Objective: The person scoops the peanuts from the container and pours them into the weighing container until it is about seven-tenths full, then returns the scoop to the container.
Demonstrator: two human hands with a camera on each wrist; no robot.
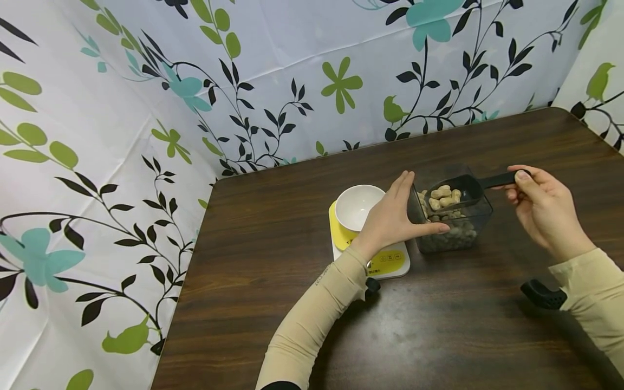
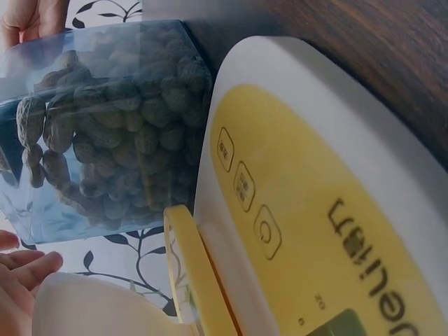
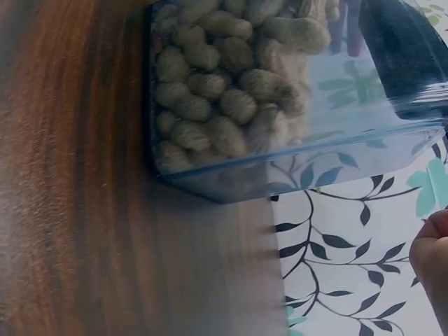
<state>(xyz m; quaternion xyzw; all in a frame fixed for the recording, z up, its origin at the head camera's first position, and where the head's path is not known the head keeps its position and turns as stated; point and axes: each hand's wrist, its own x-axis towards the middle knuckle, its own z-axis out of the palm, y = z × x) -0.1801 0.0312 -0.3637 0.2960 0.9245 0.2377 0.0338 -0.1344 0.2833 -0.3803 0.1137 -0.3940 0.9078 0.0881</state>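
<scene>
A clear plastic container of unshelled peanuts stands on the table right of a kitchen scale. My left hand is at its left side, fingers straight and thumb stretched along the near rim. With thumb and fingers my right hand pinches the handle of a black scoop. The scoop's bowl is at the container's mouth, with several peanuts in it. In the right wrist view, more peanuts lie heaped low behind the clear wall, and the dark scoop shows above them.
A white bowl sits on the yellow and white scale, just left of the container and partly behind my left hand. The dark wooden table meets a leaf-patterned curtain at the back and left.
</scene>
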